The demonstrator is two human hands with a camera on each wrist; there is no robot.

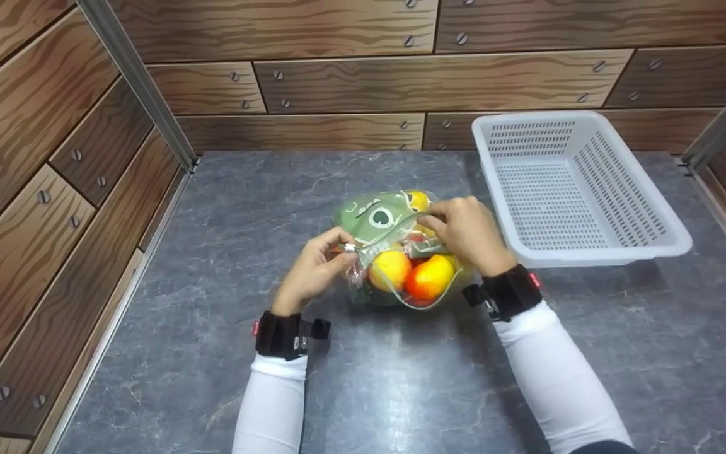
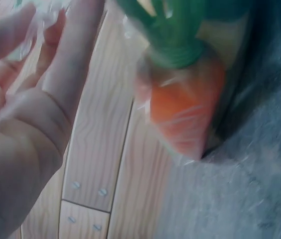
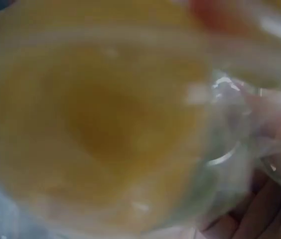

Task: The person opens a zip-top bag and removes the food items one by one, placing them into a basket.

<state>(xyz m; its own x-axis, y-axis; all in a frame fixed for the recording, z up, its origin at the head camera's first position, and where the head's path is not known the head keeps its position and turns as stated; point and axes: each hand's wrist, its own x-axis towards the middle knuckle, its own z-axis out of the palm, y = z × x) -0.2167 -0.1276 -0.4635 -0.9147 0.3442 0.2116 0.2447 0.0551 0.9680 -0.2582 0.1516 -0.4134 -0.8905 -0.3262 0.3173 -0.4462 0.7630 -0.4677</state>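
Fingers of both hands pinch the rim of a clear bag (image 1: pixel 363 219) with a green cartoon print: those of the left hand (image 1: pixel 312 268) grip beside a small white slider (image 1: pixel 350 248), those of the right hand (image 1: pixel 473 233) hold the far edge. The bag rests on the table between them, its gaping mouth tilted toward the person. What matters most, I judge, is how the mouth lies: its far edge slants from the left fingers up to the right ones, farther from the person, while the near edge loops below the fruit, seemingly touched by neither hand. The slider lies at the left end, so the left hand is the nearer to it.

Inside, a round yellow fruit (image 1: pixel 390 271) sits touching a red-and-yellow fruit (image 1: pixel 432 277). The left wrist view adds an orange carrot shape (image 2: pixel 180 107) with a green top, behind crinkled film; the head view largely hides it. The right wrist view is filled by a blurred yellow round thing (image 3: pixel 95 129) behind plastic; which fruit, I cannot tell. Outward, a white basket (image 1: pixel 596 255) stands on the table (image 1: pixel 161 353), beyond the right hand.
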